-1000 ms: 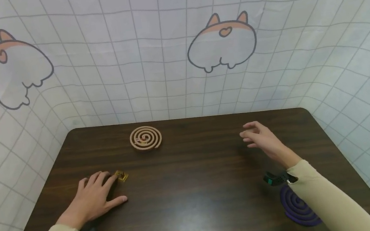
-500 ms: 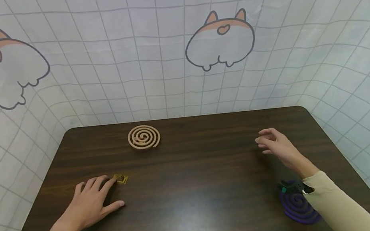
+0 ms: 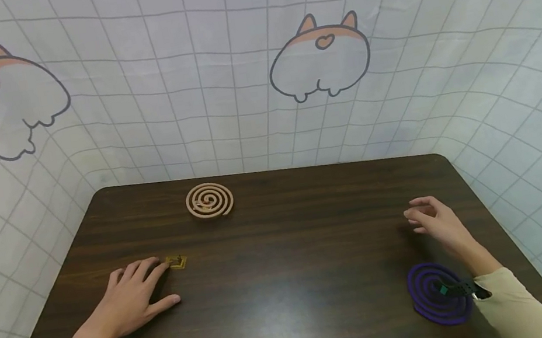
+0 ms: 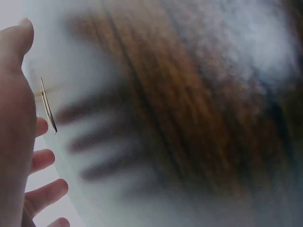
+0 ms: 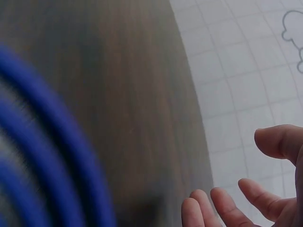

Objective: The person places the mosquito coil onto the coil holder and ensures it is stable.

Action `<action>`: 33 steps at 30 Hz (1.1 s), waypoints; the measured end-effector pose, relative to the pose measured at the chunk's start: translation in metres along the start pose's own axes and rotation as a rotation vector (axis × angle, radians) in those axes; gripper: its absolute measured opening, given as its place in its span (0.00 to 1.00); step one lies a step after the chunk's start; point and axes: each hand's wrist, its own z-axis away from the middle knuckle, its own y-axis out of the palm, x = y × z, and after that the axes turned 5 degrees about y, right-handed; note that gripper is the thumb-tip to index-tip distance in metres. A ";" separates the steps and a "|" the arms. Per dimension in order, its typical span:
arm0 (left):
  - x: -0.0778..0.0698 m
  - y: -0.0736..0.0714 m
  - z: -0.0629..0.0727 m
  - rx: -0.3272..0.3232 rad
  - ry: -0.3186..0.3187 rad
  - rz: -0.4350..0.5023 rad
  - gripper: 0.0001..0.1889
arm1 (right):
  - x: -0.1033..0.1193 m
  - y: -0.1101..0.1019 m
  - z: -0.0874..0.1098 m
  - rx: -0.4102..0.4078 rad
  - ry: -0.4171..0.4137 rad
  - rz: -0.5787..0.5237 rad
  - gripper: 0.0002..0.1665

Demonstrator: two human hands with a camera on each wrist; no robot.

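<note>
My left hand [image 3: 124, 301] lies spread low over the left of the table, fingers relaxed, its index fingertip right at a small gold-coloured square metal stand [image 3: 177, 262]. The left wrist view shows this stand [image 4: 47, 105] as a thin edge with a point, beside the fingertips. Loosely curled, with nothing between thumb and fingers, my right hand [image 3: 442, 227] hovers over the right side. A purple spiral coil [image 3: 435, 317], like a mosquito coil, lies near its wrist, partly covered by the wristband. The coil [image 5: 61, 137] looms large and blurred in the right wrist view.
A tan spiral coil [image 3: 209, 200] lies near the back edge, left of centre, with something small and shiny at its left inside. The dark wooden table [image 3: 285, 261] is enclosed by a white gridded cloth [image 3: 223, 70] with cartoon corgi prints.
My right hand has moved right and toward me, uncovering more of the purple coil. The left hand stays beside the gold stand; the view has shifted slightly.
</note>
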 end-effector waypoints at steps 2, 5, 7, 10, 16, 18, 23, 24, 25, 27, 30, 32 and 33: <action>0.000 0.001 -0.001 0.000 0.002 0.000 0.43 | -0.008 -0.004 0.006 -0.008 0.004 0.023 0.40; 0.000 0.002 -0.001 0.003 0.001 -0.001 0.43 | -0.017 -0.011 0.015 -0.021 0.002 0.043 0.40; 0.000 0.002 -0.001 0.006 -0.001 -0.004 0.43 | -0.021 -0.015 0.021 -0.029 -0.001 0.063 0.39; 0.001 0.002 -0.001 0.010 -0.005 -0.003 0.43 | -0.027 -0.020 0.028 -0.040 -0.005 0.098 0.39; -0.002 0.004 0.002 0.022 -0.003 -0.006 0.44 | -0.039 -0.028 0.038 -0.059 -0.004 0.195 0.37; -0.003 0.004 0.003 0.022 -0.001 -0.003 0.44 | -0.042 -0.029 0.042 -0.057 -0.002 0.245 0.36; -0.006 0.003 0.005 0.020 -0.003 0.001 0.44 | -0.044 -0.031 0.052 -0.017 0.005 0.326 0.38; -0.006 0.003 0.006 0.020 -0.004 0.002 0.44 | -0.044 -0.031 0.054 -0.005 0.002 0.331 0.38; -0.006 0.003 0.006 0.019 -0.004 0.000 0.44 | -0.044 -0.030 0.055 0.003 0.004 0.332 0.39; -0.007 0.003 0.006 0.017 -0.005 0.001 0.45 | -0.044 -0.029 0.058 0.012 0.000 0.349 0.39; -0.007 0.005 0.005 0.016 -0.004 0.002 0.45 | -0.044 -0.026 0.060 0.027 -0.012 0.376 0.38; -0.008 0.006 0.003 0.017 -0.002 0.002 0.46 | -0.043 -0.025 0.061 0.036 -0.013 0.399 0.39; -0.009 0.006 0.003 0.018 -0.002 0.002 0.46 | -0.043 -0.025 0.062 0.044 -0.014 0.407 0.39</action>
